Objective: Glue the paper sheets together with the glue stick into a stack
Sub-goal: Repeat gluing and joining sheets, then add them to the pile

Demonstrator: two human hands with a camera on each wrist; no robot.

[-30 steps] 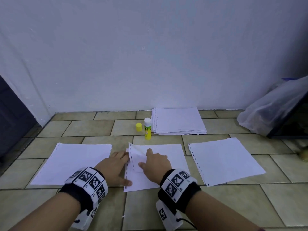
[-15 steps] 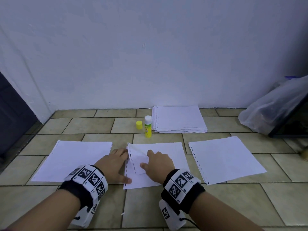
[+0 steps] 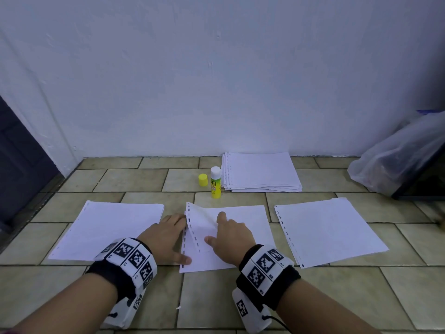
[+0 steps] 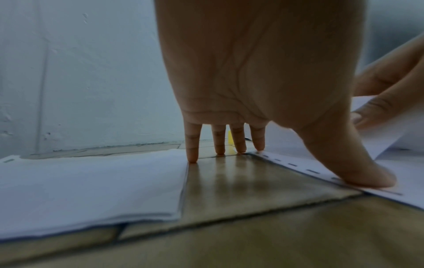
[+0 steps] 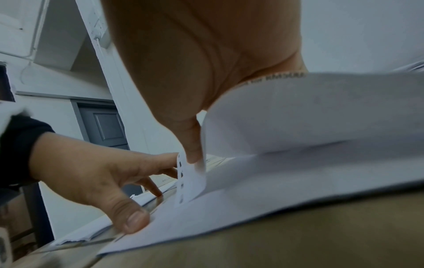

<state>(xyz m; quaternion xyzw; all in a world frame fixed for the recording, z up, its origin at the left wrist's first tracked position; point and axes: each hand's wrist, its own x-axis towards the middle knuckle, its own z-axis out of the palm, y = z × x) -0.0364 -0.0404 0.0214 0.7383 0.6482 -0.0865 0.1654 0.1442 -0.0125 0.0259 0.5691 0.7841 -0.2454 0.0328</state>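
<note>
Right hand [image 3: 227, 239]: pinching and peeling up the top sheet [image 3: 201, 227] by its punched edge.
Left hand [image 3: 166, 239]: spread flat, thumb pinning the middle pile [image 3: 245, 227].
Paper: likely light, floppy, tearing easily at the perforations.

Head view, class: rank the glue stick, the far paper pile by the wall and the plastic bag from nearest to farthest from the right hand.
From the right hand:
1. Glue stick, upright just beyond the hand.
2. Far paper pile, against the wall, slightly right.
3. Plastic bag, far right corner.
</note>
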